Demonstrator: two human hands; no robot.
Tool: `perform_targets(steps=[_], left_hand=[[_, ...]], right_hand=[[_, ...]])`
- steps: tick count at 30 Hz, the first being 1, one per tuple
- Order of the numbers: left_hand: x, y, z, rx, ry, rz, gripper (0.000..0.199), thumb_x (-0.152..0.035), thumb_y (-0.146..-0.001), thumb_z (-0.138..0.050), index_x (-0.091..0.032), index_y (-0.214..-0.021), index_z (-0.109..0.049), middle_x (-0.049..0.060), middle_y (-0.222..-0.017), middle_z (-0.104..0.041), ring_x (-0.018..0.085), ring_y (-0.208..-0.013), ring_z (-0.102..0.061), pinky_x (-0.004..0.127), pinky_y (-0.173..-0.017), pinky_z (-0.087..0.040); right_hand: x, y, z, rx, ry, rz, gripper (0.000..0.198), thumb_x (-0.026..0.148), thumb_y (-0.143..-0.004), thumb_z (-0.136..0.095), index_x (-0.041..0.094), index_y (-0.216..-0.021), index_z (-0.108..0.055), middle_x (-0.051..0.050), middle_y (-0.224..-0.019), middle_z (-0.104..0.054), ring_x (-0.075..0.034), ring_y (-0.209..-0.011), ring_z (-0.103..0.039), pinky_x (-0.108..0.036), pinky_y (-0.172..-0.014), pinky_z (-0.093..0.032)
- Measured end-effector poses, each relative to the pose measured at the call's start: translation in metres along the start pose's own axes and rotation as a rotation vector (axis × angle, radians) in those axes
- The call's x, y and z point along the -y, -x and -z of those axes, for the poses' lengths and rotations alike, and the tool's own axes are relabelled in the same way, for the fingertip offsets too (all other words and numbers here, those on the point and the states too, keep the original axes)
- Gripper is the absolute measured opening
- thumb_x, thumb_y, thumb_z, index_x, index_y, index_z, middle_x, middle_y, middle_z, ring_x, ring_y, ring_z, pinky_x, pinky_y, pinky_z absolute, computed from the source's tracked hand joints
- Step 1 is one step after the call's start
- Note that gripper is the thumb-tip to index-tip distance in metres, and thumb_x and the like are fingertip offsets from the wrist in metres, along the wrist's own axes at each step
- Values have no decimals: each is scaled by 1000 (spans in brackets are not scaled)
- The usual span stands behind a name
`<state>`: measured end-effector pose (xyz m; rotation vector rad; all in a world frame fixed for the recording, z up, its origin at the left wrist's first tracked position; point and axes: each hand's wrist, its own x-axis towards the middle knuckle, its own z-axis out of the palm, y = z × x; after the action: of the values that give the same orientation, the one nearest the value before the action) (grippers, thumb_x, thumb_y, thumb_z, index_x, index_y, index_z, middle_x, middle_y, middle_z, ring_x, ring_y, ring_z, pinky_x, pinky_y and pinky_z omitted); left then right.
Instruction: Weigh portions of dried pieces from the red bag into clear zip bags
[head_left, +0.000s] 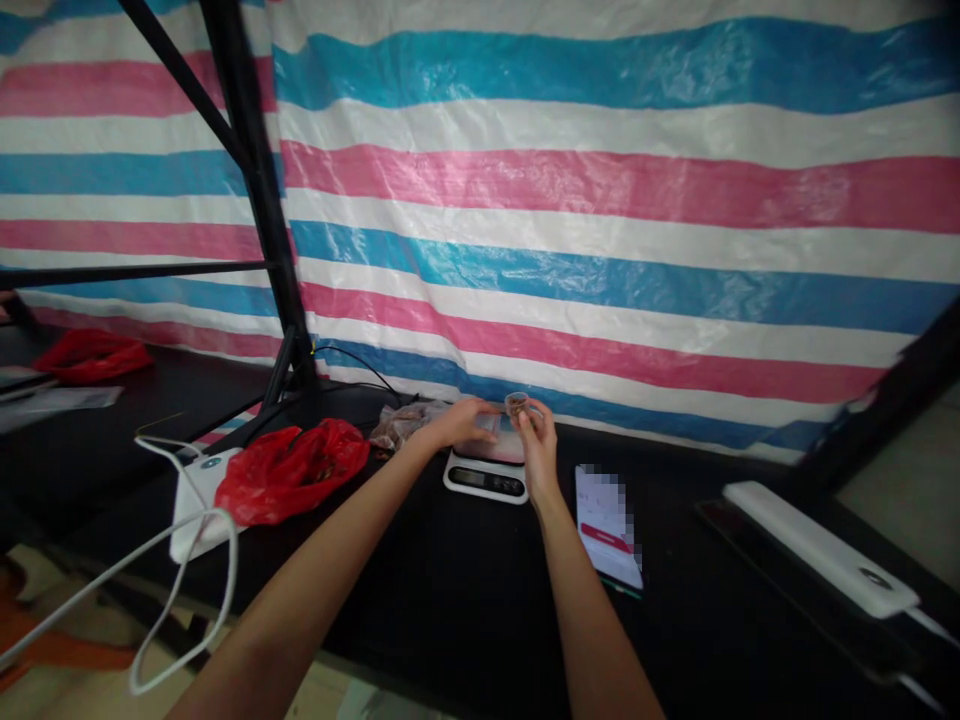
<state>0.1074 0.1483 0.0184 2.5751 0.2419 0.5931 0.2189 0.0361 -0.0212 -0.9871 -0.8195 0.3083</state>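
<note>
A phone and white bar lie toward the right edge of the desk, a striped sheet hangs behind its back edge, a white cable loops past its front.

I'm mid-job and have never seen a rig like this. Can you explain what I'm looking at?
There's no robot here: it's a person's two bare hands, seen from one camera worn on their head, looking forward and down.

The right hand holds a small clear cup with brown bits inside. The left hand is over a white scale, thumb and fingers apart; whether it touches anything is unclear.

On the black table are also a red plastic bag, a clear bag of something brown, and a phone with its screen lit. A striped sheet hangs behind.
</note>
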Motion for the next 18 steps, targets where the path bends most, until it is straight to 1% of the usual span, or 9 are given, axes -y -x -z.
perform_targets(steps=[3,5,6,8,10,12,14,16,18], left_hand=[[-9,14,0,-227,89,19,48,-36,-63,-71,-15,-105,-61,10,-105,-63,21,-97,-57,32,-89,-40],[-14,23,-3,-375,210,59,47,-37,-65,-70,-13,-104,-61,10,-104,-64,20,-96,-57,31,-88,-42],[-17,27,-5,-423,272,81,46,-37,-65,-69,-13,-104,-61,11,-103,-64,20,-95,-58,30,-88,-43],[-19,34,-8,-451,373,111,45,-37,-66,-69,-12,-103,-62,11,-103,-64,20,-95,-59,30,-87,-44],[-20,38,-12,-436,423,118,44,-37,-65,-69,-11,-101,-63,11,-101,-65,20,-93,-59,31,-85,-45],[-18,41,-13,-431,432,117,43,-37,-65,-69,-11,-99,-64,10,-99,-66,20,-90,-60,31,-83,-46],[-15,44,-12,-458,418,131,42,-38,-65,-69,-12,-98,-65,10,-96,-67,20,-88,-61,31,-81,-47],[-13,45,-10,-493,403,166,42,-38,-65,-69,-11,-96,-65,10,-94,-68,20,-86,-61,31,-80,-47],[-12,46,-9,-521,397,196,41,-38,-65,-69,-11,-95,-66,10,-93,-68,20,-84,-61,31,-78,-48]], right_hand=[[3,0,-1,11,-10,26,41,43,-75,-56,19,-107,-50,-9,-108,-60,-21,-101,-57,-41,-90,-42],[7,0,-3,38,-6,46,39,41,-76,-56,19,-108,-52,-9,-110,-59,-21,-102,-56,-41,-92,-40],[9,1,-5,58,0,53,38,40,-76,-56,19,-108,-53,-9,-111,-59,-21,-103,-55,-41,-93,-39],[14,3,-9,93,15,60,37,38,-76,-56,19,-108,-54,-9,-111,-59,-20,-102,-55,-41,-94,-39],[18,5,-14,107,22,51,39,37,-75,-59,20,-109,-52,-8,-108,-60,-20,-99,-56,-41,-93,-39],[20,8,-18,92,17,31,41,36,-71,-63,20,-106,-51,-7,-102,-61,-19,-94,-58,-40,-90,-41],[18,9,-21,67,12,13,40,35,-66,-67,20,-100,-51,-5,-97,-62,-18,-90,-59,-38,-87,-43],[16,10,-23,58,19,6,38,34,-64,-69,20,-95,-52,-5,-96,-61,-18,-90,-59,-37,-86,-44],[15,11,-23,85,34,9,37,34,-64,-68,20,-95,-53,-6,-99,-61,-19,-93,-58,-37,-88,-43]])
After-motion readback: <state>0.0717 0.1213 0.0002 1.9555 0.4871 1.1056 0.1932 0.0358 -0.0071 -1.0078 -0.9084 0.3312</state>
